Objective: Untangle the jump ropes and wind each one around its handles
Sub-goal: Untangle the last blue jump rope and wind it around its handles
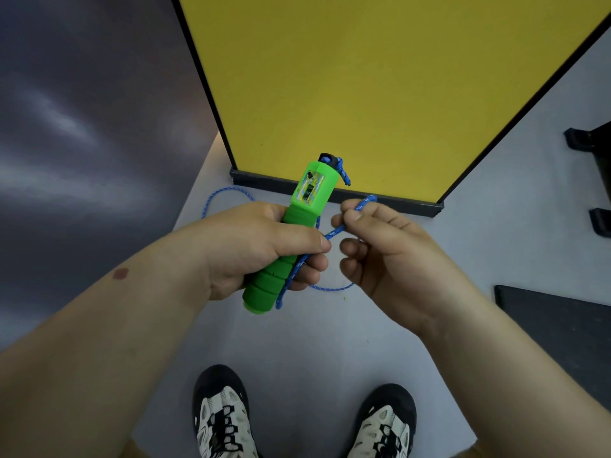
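A green jump-rope handle [294, 233] with a foam grip and a small counter window points up and away from me. My left hand [264, 249] grips its foam part, thumb pressing a strand of blue rope [337, 231] against it. The rope leaves a black cap at the handle's top, runs down along the foam and loops onto the floor behind my hands. My right hand [383, 252], just right of the handle, pinches a fold of the same blue rope between thumb and fingers. No second handle or second rope shows.
A yellow panel [380, 87] with a black frame stands on the grey floor straight ahead. A dark wall [82, 127] is at the left. Black objects [588, 180] and a dark mat [562, 328] sit at the right. My two shoes [224, 418] are below.
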Demonstrator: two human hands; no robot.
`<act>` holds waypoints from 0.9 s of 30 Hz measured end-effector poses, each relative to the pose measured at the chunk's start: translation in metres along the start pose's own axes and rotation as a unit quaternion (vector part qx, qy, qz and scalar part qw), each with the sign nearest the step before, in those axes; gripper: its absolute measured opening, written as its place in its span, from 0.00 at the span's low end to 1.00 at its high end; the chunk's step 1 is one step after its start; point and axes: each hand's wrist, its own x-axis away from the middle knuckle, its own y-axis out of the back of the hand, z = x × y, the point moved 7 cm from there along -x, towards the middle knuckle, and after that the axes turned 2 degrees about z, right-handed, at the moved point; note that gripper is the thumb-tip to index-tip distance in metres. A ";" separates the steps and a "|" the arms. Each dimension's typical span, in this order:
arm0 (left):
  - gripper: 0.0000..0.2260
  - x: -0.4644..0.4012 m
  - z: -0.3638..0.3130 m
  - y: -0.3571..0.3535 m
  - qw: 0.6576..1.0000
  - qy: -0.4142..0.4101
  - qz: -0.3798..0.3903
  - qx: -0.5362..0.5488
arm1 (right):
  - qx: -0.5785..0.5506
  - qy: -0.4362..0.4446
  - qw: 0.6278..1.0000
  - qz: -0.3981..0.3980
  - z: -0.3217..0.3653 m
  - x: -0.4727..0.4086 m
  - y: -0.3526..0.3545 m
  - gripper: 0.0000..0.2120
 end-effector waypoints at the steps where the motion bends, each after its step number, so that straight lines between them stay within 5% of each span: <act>1: 0.04 0.000 0.000 0.000 1.000 0.000 -0.002 -0.001 | 0.007 -0.004 1.000 0.008 -0.002 0.000 -0.002 0.04; 12: 0.05 -0.001 0.000 0.001 1.000 0.003 0.008 -0.004 | -0.060 0.058 0.989 -0.121 0.017 -0.005 0.030 0.03; 22: 0.04 -0.001 0.000 0.000 1.000 -0.002 0.000 0.000 | 0.017 -0.006 1.000 0.017 -0.004 0.004 -0.008 0.06; 27: 0.04 -0.001 0.001 0.001 1.000 0.001 0.005 0.000 | 0.004 0.021 0.999 -0.040 0.002 0.000 0.005 0.03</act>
